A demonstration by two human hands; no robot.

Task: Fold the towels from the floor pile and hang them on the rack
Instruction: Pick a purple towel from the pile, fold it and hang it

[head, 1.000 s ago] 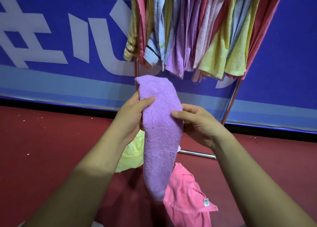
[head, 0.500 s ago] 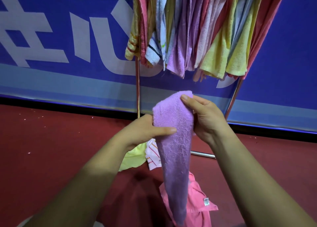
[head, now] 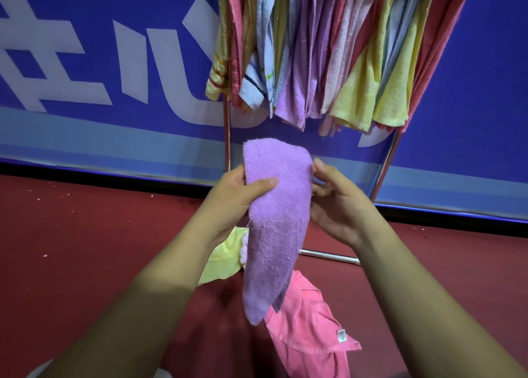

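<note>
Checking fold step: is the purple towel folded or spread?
Folded: purple towel hangs as a narrow doubled strip, held by left hand.

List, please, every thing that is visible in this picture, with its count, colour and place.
banner: one, blue with white signs, behind.
floor: one, dark red, below.
rack: one, silver metal, before the banner.
hanging towels: many, mixed colours, on the rack.
purple towel: one, purple, held up, centre.
yellow-green towel: one, yellow-green, on the floor.
pink towel: one, pink, on the floor.
left hand: one, grips the purple towel.
right hand: one, at its right edge; grip unclear.
</note>
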